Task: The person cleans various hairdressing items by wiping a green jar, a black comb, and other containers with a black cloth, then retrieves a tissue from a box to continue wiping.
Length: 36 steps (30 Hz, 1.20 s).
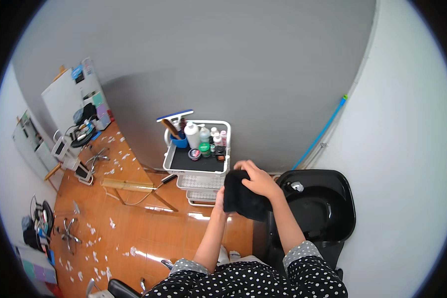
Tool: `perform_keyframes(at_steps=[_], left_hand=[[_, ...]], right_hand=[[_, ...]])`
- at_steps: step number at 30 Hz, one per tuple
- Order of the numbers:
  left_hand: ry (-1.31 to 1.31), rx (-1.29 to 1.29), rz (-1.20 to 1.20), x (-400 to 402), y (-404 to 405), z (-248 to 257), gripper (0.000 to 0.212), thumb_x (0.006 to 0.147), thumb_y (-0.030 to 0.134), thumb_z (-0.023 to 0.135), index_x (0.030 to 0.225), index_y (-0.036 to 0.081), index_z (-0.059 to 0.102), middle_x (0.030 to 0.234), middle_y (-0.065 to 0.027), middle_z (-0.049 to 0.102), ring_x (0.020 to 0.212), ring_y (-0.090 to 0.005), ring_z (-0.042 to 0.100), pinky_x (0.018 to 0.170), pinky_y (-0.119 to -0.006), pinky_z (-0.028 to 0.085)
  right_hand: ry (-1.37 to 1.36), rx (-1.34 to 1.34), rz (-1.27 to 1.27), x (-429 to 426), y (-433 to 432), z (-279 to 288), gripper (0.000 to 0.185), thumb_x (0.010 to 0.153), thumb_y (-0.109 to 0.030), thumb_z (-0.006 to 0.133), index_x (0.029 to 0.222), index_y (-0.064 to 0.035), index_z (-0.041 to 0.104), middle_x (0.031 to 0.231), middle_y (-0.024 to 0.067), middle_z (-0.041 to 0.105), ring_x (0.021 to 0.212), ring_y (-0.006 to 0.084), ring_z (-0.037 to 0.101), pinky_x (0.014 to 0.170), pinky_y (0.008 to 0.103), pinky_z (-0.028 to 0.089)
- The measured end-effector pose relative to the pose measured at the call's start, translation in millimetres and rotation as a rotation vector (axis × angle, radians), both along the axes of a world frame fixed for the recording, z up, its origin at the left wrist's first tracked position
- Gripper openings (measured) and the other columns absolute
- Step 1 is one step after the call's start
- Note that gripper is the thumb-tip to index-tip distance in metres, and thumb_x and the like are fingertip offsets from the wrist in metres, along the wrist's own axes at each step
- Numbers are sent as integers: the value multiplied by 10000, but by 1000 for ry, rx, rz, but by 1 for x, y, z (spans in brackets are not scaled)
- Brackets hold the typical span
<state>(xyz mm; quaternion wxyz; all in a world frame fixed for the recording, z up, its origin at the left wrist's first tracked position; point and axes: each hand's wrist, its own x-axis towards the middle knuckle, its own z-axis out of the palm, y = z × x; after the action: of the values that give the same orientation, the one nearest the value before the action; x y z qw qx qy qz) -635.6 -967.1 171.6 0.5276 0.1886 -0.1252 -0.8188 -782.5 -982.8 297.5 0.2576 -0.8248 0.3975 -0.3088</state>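
Before my body is a folded black cloth (pixel 242 195), perhaps a towel, held up in the air. My left hand (pixel 220 201) grips its left edge, with most of the fingers hidden behind the fabric. Over the upper right part lies my right hand (pixel 260 179), its thumb against the cloth and its fingers bent at the top edge, slightly blurred. Just beyond the cloth stands a white tiered trolley (pixel 197 172). To the right is a black shampoo basin (pixel 342 201) with a chrome faucet (pixel 296 186).
On the trolley's top tier are several bottles (pixel 192 135), a green jar (pixel 205 149) and a blue holder (pixel 178 141) with brushes. A blue pole (pixel 320 132) leans by the wall. Leftward are a mirror (pixel 65 100), a wooden footrest (pixel 128 185) and white scraps (pixel 112 223) on the tiled floor.
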Motion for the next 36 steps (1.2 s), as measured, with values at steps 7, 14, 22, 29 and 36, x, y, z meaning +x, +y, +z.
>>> perform_keyframes(at_steps=[7, 14, 22, 29, 36], left_hand=[[19, 32, 344, 40, 46, 28, 455, 955, 323, 285, 1321, 65, 367, 1308, -119, 441, 1155, -266, 489, 977, -437, 416], [61, -169, 431, 122, 65, -10, 408, 960, 286, 280, 1246, 40, 435, 1214, -133, 519, 1116, -257, 513, 970, -394, 406], [91, -148, 432, 188, 97, 10, 393, 968, 304, 288, 1177, 29, 477, 1146, -127, 561, 1089, -253, 523, 962, -395, 394], [-33, -144, 437, 251, 133, 20, 641, 940, 516, 171, 1211, 19, 472, 1107, -111, 583, 1044, -227, 546, 956, -384, 398], [-210, -36, 416, 290, 163, 33, 813, 875, 669, 125, 1227, 15, 454, 1134, -130, 567, 1074, -225, 541, 932, -356, 436]], right_hand=[[293, -279, -161, 87, 43, 0, 499, 734, -492, 628, 1155, -234, 554, 1196, 118, 435, 882, 308, 613, 696, 409, 507], [187, -271, 253, 139, 53, -13, 260, 739, -238, 645, 996, -200, 650, 1052, 2, 583, 891, 223, 616, 729, 340, 504], [161, -430, 202, 209, 63, -9, 214, 675, -147, 627, 883, -167, 671, 997, -11, 614, 796, 211, 620, 645, 326, 507], [97, -376, 379, 257, 98, -14, 209, 669, -173, 643, 877, -175, 661, 972, -21, 599, 759, 222, 610, 631, 343, 509], [87, -459, 425, 311, 136, -15, 193, 666, -152, 622, 855, -161, 654, 977, -31, 603, 815, 206, 613, 642, 331, 507]])
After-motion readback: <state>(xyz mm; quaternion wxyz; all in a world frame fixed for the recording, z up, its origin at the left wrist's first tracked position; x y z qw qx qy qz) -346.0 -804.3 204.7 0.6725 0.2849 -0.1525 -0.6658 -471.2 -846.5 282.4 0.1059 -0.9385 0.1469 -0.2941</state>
